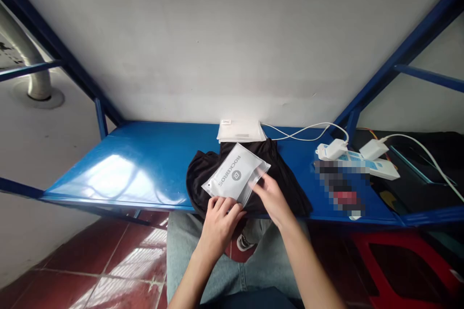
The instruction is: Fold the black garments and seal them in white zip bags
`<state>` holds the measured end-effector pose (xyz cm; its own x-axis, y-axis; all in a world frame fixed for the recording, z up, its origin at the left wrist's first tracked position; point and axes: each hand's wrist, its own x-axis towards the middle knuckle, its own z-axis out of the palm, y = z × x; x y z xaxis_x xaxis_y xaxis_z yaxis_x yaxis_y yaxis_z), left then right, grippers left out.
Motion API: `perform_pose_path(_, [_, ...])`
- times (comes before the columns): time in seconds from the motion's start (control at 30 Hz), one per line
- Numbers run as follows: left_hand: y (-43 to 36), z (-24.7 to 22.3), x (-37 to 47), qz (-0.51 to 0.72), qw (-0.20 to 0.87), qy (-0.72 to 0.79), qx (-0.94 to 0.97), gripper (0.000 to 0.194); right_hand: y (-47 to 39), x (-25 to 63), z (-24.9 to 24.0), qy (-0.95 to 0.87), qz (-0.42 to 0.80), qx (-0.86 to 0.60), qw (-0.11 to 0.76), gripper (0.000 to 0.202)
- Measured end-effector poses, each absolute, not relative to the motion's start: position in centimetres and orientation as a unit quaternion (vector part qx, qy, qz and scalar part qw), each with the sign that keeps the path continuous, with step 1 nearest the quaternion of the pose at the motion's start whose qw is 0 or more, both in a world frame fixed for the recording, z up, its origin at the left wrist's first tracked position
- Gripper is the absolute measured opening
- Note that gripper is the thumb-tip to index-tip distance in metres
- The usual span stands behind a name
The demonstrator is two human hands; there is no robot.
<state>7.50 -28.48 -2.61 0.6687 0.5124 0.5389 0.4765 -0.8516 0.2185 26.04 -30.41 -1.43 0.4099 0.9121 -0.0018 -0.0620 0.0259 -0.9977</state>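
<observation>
And here we are with the left grip (223, 215), a bare hand bent over the near edge of a flat pale-grey and clear plastic pouch (232, 173), grasping it there. The right grip (271, 198) is at the pouch's right end, fingertips against the see-through plastic — whether they pinch it or merely touch it, I cannot tell. The pouch lies tilted in front of the person, its grey "ROCKBROS" lettering (with a dark round emblem beside it) running down from upper right to lower left.

Beneath it, a spread of soft black fabric (290, 190) rests on the glossy blue counter (152, 149), dropping slightly over the front edge. Just behind, near the wall, a stack of translucent white plastic bags (241, 132) sits close to the fabric, a small label on top.

Out to the right now: a white and light-blue power strip (387, 169) carries two white block chargers (335, 149), thin white cables (300, 136) looping away — and before it lies a dark and red object (342, 190), pixelated beyond recognition. Below the counter, light-blue jeans (188, 251), a dark shoe with white markings (244, 243) and sunlit red floor tiles (108, 246).
</observation>
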Motion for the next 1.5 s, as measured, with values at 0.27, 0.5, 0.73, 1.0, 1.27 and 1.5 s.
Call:
perform_pose_path(0.27, [-27.6,-1.7,5.7,0.371,0.093,0.243,0.891,0.008,-27.7,25.5,-1.0,-0.321,0.466,-0.474,0.674,0.058])
perform_pose_path(0.5, [-27.4,-2.6,6.1,0.396,0.104,0.202,0.889,0.02,-25.4,25.7,-1.6,-0.435,0.285,-0.636,0.57,0.039])
perform_pose_path(0.73, [-27.2,-2.5,6.3,0.423,0.107,0.249,0.864,0.019,-30.2,26.6,-1.3,-0.439,0.36,-0.568,0.596,0.068])
perform_pose_path(1.0, [-27.7,-3.0,6.4,0.427,0.104,0.235,0.867,0.021,-32.5,25.6,-1.5,-0.529,0.185,-0.656,0.504,0.033])
perform_pose_path(1.27, [-27.6,-2.8,5.5,0.405,0.067,0.258,0.875,0.012,-33.4,27.1,-0.9,-0.575,0.116,-0.634,0.504,0.033])
perform_pose_path(1.5, [-27.8,-1.9,5.6,0.458,0.039,0.275,0.845,0.012,-35.6,24.5,-0.4,-0.703,0.009,-0.559,0.439,0.022])
